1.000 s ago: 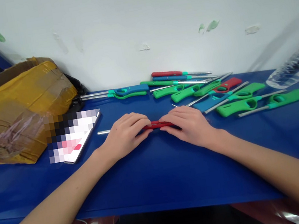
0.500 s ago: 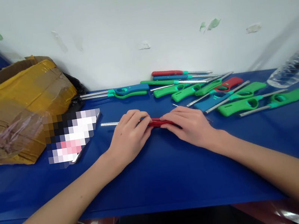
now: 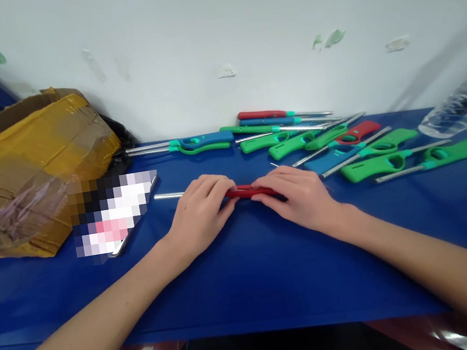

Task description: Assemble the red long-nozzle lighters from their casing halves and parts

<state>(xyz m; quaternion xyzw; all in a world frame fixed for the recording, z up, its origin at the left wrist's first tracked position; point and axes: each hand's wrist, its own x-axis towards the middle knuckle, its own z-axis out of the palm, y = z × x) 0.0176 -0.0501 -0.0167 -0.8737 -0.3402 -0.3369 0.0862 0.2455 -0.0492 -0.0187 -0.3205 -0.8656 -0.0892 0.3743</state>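
Note:
Between my two hands a red gas lighter (image 3: 245, 191) lies level just over the blue table, its silver tube pointing left. My left hand (image 3: 203, 206) is closed around the tube end of the handle, and the tube sticks out past the knuckles. The other end of the handle is gripped by my right hand (image 3: 296, 191), whose fingers hide that end. Only the red middle of the handle shows between the fingertips. Just beyond my right hand lies a blue lighter (image 3: 331, 159), beside a red lighter (image 3: 359, 132) and several green lighters (image 3: 372, 168).
A taped cardboard box (image 3: 31, 183) stands at the left, with a phone (image 3: 126, 210), partly pixelated, in front of it. Two lighters (image 3: 205, 139) lie by the wall. A clear plastic bottle (image 3: 461, 103) lies at the right on the blue table (image 3: 250, 279).
The red lighter's tube has shifted slightly left, and my left fingers have moved a little on the handle, showing more red. My right hand stays nearly still.

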